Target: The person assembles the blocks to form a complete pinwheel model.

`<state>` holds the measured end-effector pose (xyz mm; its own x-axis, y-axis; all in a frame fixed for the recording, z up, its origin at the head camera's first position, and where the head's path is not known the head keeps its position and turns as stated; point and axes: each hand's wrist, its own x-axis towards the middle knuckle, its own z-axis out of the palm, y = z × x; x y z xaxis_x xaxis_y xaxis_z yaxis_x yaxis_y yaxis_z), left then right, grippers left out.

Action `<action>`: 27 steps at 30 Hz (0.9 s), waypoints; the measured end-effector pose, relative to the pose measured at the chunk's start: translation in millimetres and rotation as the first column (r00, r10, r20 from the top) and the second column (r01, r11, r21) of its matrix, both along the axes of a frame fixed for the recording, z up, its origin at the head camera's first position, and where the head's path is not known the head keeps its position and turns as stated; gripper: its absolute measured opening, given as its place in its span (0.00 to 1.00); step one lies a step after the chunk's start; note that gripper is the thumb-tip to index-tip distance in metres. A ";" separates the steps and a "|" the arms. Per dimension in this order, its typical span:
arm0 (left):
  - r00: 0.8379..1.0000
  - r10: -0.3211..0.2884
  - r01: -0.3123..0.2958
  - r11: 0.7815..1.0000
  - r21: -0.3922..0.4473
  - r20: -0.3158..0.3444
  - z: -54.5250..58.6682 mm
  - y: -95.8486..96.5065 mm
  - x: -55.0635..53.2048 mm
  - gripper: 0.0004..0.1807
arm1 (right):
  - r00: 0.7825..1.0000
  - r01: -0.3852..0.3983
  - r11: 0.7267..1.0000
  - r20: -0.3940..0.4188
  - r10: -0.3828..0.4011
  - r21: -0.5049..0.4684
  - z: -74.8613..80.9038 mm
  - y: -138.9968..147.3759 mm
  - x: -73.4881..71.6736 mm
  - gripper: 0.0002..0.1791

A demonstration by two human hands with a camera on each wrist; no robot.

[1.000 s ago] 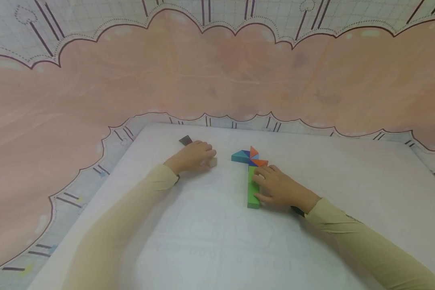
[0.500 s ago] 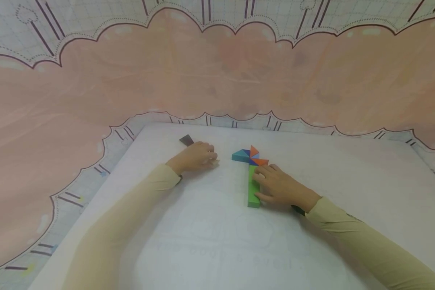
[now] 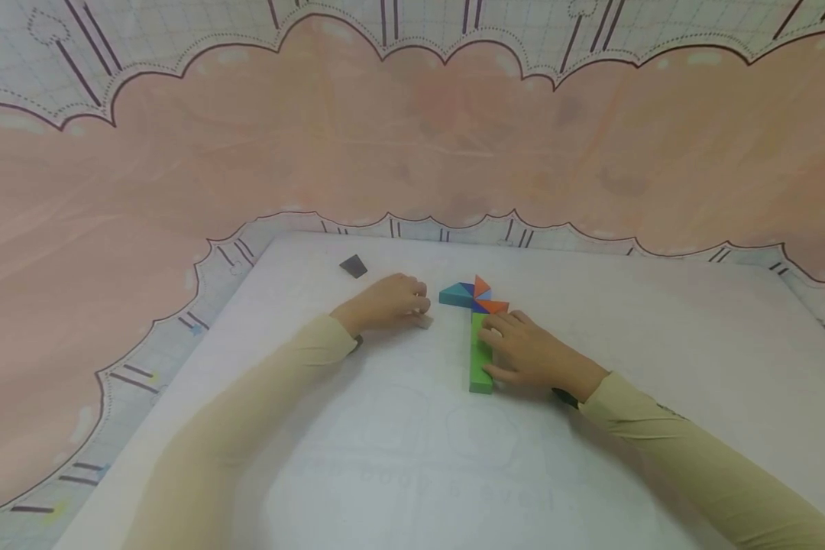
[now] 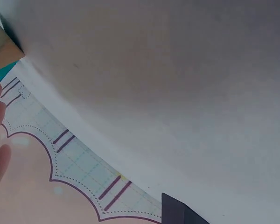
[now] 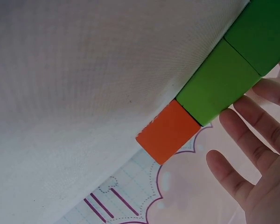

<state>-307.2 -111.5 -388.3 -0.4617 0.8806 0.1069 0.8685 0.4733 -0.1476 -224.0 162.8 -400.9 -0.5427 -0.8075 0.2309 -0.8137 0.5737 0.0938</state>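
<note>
My left hand (image 3: 387, 301) pinches a small pale wooden block (image 3: 425, 322) just over the white table. The block (image 4: 3, 49) appears at the upper left corner of the left wrist view, its far side cut off. To its right lies a pinwheel shape of blue, teal and orange triangular blocks (image 3: 457, 295). A column of green blocks (image 3: 480, 367) runs from it toward me. Against the column's right side rests my right hand (image 3: 525, 353), its fingers fairly straight along the green blocks (image 5: 219, 81) in the right wrist view, beside an orange block (image 5: 169, 132).
A dark block (image 3: 354, 266) lies by itself behind the left hand, and shows at the bottom of the left wrist view. The white table (image 3: 385, 473) ends at a patterned cloth (image 3: 399, 153) with scalloped edging.
The left hand has moved right and slightly nearer to me with the wooden block, uncovering the dark block more fully. The right hand and the coloured blocks have stayed in place.
</note>
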 end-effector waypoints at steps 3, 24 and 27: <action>1.000 -0.006 0.006 1.000 -0.022 -0.002 0.5 6.1 2.5 0.07 | 1.000 0.004 1.000 0.011 -0.004 0.001 1.2 -0.5 -0.1 0.20; 0.999 -0.003 0.006 0.996 -0.088 0.037 -4.6 43.8 4.4 0.09 | 0.999 0.025 1.000 0.023 -0.025 0.015 0.9 -1.9 -0.4 0.21; 0.999 0.013 -0.008 0.995 -0.101 0.048 -2.5 46.2 5.5 0.10 | 0.999 0.024 1.000 0.022 -0.025 0.017 1.2 -1.7 -0.3 0.21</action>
